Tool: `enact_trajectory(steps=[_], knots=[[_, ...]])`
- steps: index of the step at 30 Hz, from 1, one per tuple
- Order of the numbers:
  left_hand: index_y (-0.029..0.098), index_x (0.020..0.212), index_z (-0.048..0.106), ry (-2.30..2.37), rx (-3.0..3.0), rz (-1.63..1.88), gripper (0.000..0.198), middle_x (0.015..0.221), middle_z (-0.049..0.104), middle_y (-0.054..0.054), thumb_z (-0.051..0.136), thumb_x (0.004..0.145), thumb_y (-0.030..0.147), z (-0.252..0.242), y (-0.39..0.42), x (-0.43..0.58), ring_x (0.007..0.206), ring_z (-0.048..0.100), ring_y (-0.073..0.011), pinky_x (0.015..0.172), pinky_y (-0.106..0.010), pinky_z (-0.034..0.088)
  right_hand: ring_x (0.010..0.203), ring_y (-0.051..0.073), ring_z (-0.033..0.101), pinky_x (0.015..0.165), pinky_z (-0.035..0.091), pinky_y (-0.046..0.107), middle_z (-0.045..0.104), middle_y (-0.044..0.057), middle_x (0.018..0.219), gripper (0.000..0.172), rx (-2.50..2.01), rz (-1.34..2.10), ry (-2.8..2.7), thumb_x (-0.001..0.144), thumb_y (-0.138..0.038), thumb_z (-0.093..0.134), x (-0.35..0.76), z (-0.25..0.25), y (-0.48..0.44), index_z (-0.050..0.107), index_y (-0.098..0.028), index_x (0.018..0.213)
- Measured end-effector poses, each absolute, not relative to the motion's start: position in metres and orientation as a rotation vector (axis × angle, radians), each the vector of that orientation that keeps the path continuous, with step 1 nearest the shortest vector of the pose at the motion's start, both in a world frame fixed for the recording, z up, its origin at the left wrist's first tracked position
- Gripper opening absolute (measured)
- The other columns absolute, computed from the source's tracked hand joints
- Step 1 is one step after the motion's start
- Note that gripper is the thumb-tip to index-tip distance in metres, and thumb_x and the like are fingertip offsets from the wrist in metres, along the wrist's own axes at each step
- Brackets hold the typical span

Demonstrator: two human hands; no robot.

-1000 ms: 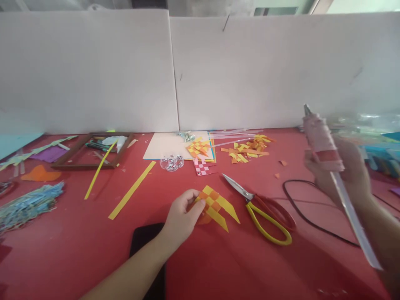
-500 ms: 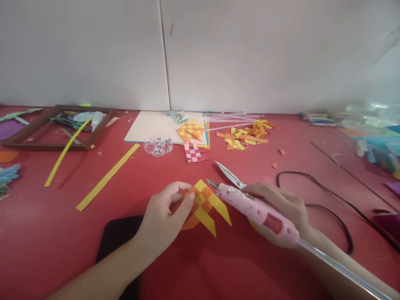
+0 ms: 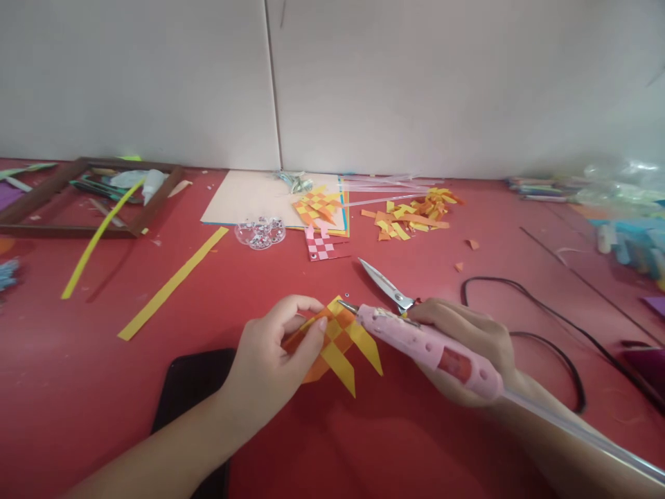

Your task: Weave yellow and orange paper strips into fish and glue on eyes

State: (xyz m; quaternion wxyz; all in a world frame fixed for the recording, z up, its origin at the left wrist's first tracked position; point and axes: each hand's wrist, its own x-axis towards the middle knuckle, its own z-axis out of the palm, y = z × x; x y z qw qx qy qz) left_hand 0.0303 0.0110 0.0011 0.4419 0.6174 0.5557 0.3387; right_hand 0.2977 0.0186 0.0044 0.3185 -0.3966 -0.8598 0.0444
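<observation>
My left hand [image 3: 283, 350] pinches a woven yellow and orange paper fish [image 3: 339, 334] between thumb and fingers, with two pointed yellow strips hanging toward me. Wrapped around a pink glue gun [image 3: 426, 346], my right hand [image 3: 467, 346] holds it with the metal nozzle at the fish's top corner. A clear glue stick [image 3: 576, 428] runs out of the gun's rear end. Just beyond the gun lie scissors [image 3: 387, 285], their handles mostly hidden by the gun and my right hand. A tiny round eye [image 3: 347, 295] lies near the nozzle.
Behind are a red checkered paper fish [image 3: 319, 247], another yellow-orange woven fish [image 3: 316, 206], paper sheets [image 3: 244, 197], a clear case [image 3: 260, 233] and paper scraps [image 3: 405, 220]. A brown frame [image 3: 46, 229] and yellow strip [image 3: 174, 283] lie left, a black phone-like slab [image 3: 194, 388] nearer, a black cord [image 3: 543, 329] right.
The glue gun's nozzle has come in to the top corner of the paper fish. My left hand still holds the fish in nearly the same place. The view has tilted slightly.
</observation>
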Motion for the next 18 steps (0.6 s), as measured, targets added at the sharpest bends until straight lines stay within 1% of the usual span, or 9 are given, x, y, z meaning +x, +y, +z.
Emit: enact_trajectory(steps=[3, 8, 11, 14, 18], knots=[[0.025, 0.097, 0.06, 1.378, 1.551, 0.865, 0.021, 0.076, 0.073, 0.001, 0.055, 0.094, 0.044, 0.0004, 0.0113, 0.0303, 0.067, 0.066, -0.0164, 0.055, -0.023, 0.044, 0.05, 0.015, 0.052, 0.049, 0.04, 0.029, 0.06, 0.001, 0.067, 0.018, -1.013, 0.102, -2.262, 0.079, -0.024, 0.054, 0.2954, 0.0056, 0.0192, 0.053, -0.026, 0.098], [0.025, 0.099, 0.06, 1.357, 1.541, 0.864, 0.019, 0.076, 0.074, 0.001, 0.056, 0.094, 0.043, 0.0008, 0.0109, 0.0299, 0.065, 0.067, -0.0157, 0.055, -0.023, 0.045, 0.05, 0.015, 0.049, 0.048, 0.039, 0.029, 0.059, 0.001, 0.067, 0.018, -1.017, 0.092, -2.268, 0.079, -0.024, 0.053, 0.2943, 0.0036, 0.0187, 0.053, -0.026, 0.097], [0.025, 0.098, 0.06, 1.34, 1.542, 0.868, 0.018, 0.078, 0.074, 0.001, 0.055, 0.095, 0.042, 0.0015, 0.0101, 0.0292, 0.068, 0.068, -0.0155, 0.057, -0.022, 0.047, 0.048, 0.014, 0.046, 0.047, 0.037, 0.028, 0.057, 0.0, 0.064, 0.016, -1.009, 0.092, -2.258, 0.079, -0.024, 0.054, 0.2938, 0.0029, 0.0191, 0.053, -0.026, 0.095], [0.025, 0.099, 0.061, 1.334, 1.543, 0.879, 0.017, 0.079, 0.075, 0.002, 0.056, 0.095, 0.04, 0.0019, 0.0097, 0.0289, 0.07, 0.069, -0.0147, 0.059, -0.021, 0.048, 0.048, 0.014, 0.046, 0.047, 0.037, 0.028, 0.057, 0.0, 0.064, 0.016, -1.006, 0.088, -2.256, 0.078, -0.022, 0.055, 0.2935, 0.0031, 0.0198, 0.053, -0.026, 0.094], [0.025, 0.1, 0.062, 1.332, 1.56, 0.883, 0.016, 0.078, 0.075, 0.003, 0.056, 0.094, 0.038, 0.0021, 0.0099, 0.0288, 0.068, 0.069, -0.0136, 0.058, -0.02, 0.048, 0.049, 0.013, 0.046, 0.048, 0.037, 0.027, 0.056, -0.001, 0.064, 0.014, -1.009, 0.066, -2.256, 0.079, -0.021, 0.053, 0.2937, 0.0035, 0.0195, 0.053, -0.025, 0.092]])
